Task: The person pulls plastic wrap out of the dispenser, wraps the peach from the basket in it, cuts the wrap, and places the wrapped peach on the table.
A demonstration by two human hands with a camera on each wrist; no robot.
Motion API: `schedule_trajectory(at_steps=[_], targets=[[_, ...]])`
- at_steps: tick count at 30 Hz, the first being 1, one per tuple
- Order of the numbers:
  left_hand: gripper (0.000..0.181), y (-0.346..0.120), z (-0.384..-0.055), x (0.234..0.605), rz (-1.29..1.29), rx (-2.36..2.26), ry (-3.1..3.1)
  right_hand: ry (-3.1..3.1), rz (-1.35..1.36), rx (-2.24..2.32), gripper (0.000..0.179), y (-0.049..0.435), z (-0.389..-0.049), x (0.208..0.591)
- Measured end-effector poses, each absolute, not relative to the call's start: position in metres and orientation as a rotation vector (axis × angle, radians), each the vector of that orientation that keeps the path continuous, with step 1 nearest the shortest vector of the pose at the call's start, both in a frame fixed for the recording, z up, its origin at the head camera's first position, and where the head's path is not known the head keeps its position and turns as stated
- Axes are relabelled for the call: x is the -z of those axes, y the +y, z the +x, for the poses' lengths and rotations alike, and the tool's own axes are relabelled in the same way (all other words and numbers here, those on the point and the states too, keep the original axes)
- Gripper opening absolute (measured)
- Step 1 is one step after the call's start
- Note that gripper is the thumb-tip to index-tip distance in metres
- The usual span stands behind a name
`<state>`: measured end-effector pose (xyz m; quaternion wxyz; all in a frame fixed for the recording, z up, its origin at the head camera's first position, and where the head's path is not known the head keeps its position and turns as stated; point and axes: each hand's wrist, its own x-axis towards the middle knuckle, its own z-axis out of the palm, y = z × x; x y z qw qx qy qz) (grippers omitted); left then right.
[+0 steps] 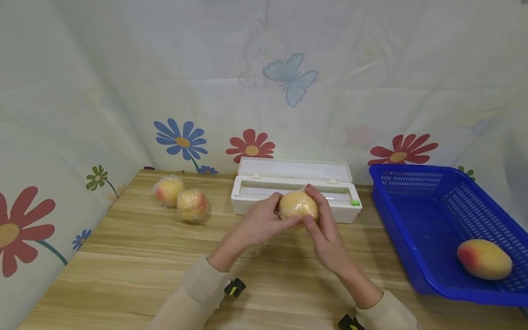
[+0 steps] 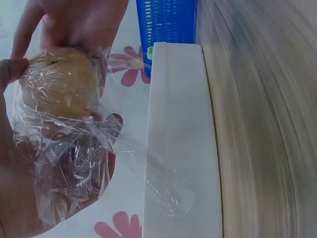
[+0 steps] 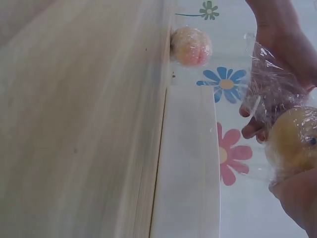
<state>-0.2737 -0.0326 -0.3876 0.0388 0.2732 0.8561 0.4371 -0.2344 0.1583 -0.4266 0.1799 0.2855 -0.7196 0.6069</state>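
Note:
Both hands hold a yellow mango (image 1: pixel 299 204) wrapped in clear cling film, raised in front of the white film box. My left hand (image 1: pixel 261 222) grips it from the left, and my right hand (image 1: pixel 327 236) from the right, with the thumbs meeting at its near side. Loose, crumpled cling film (image 2: pixel 74 163) hangs off the mango over the left palm in the left wrist view, a thin tail of it trailing toward the box. The white cling film box (image 1: pixel 297 213) has its lid (image 1: pixel 294 169) raised and a roll (image 1: pixel 251 191) inside.
Two film-wrapped mangoes (image 1: pixel 169 190) sit close together at the back left of the wooden table (image 1: pixel 136 270). On the right is a blue basket (image 1: pixel 396 229) with one unwrapped yellow-red mango (image 1: pixel 484 259) in it. A green slider (image 1: pixel 355 202) marks the box's right end.

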Motion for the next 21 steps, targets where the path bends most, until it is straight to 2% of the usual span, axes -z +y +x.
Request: schedule_trajectory(at_steps=[8, 15, 21], targets=[[0.064, -0.023, -0.267, 0.386, 0.899, -1.277, 2.728, -1.921, 0.629, -1.991, 0.056, 0.153, -0.231, 0.424], [0.074, -0.021, -0.264, 0.386, 1.047, -1.145, 2.968, -2.195, 0.339, -1.759, 0.065, 0.154, -0.226, 0.416], [0.08, -0.021, -0.263, 0.387, 1.242, -0.849, 3.202, -2.142, 0.39, -1.928, 0.066, 0.158, -0.229, 0.411]])
